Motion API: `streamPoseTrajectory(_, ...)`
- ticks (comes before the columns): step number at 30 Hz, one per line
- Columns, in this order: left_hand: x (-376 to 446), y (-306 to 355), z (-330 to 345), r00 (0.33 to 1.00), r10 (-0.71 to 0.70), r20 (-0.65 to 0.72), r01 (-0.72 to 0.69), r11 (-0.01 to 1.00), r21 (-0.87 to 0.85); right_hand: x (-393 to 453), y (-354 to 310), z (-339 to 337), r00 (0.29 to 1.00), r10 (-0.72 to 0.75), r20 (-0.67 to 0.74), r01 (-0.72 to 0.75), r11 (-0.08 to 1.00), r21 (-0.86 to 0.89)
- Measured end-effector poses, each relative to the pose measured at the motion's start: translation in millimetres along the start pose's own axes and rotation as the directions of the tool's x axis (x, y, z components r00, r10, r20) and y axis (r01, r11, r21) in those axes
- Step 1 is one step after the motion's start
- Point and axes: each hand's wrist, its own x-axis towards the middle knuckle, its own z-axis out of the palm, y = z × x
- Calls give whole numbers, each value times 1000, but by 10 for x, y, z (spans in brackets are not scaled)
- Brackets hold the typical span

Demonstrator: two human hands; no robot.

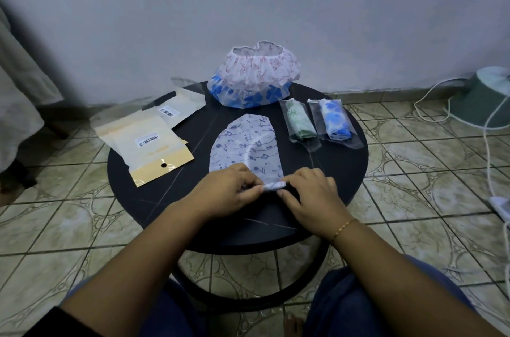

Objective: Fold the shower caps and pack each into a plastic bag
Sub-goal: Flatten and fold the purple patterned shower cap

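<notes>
White cap (245, 143) lies flat so both hands, left (225, 190) and right (309, 193), fingers curled, pinch and roll its near edge.

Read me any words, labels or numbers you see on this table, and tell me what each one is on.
No text can be read.
Barcode sticker on the near plastic bag: bars show, print too small to read.
Barcode sticker on the far plastic bag: likewise too blurred.
Shower cap being rolled: printed music notes only, no words.
</notes>
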Motion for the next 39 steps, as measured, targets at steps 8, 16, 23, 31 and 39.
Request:
streamPoseTrajectory(8, -21, -149, -16, 995, -57, -79, 50, 995, -88, 91, 11, -14, 993, 102, 51, -102, 995, -8)
streamPoseTrajectory(16, -12, -140, -35, 962, -253, -100, 173, 853, -493, 143, -3, -57, 968, 226, 109, -230, 973, 25)
streamPoseTrajectory(23, 36, -137, -48, 943, -331, -32, 284, 852, -440, 138, -6, -67, 962, 245, 120, -255, 964, 79)
streamPoseTrajectory(31, 67, -37, -19, 909, -413, -58, 367, 858, -358, 160, -76, -22, 949, 300, 96, -303, 953, 26)
streamPoseTrajectory(39, 38, 162, 38, 852, -453, -264, 436, 891, -124, 189, -129, 16, 934, 354, 56, -354, 935, -13)
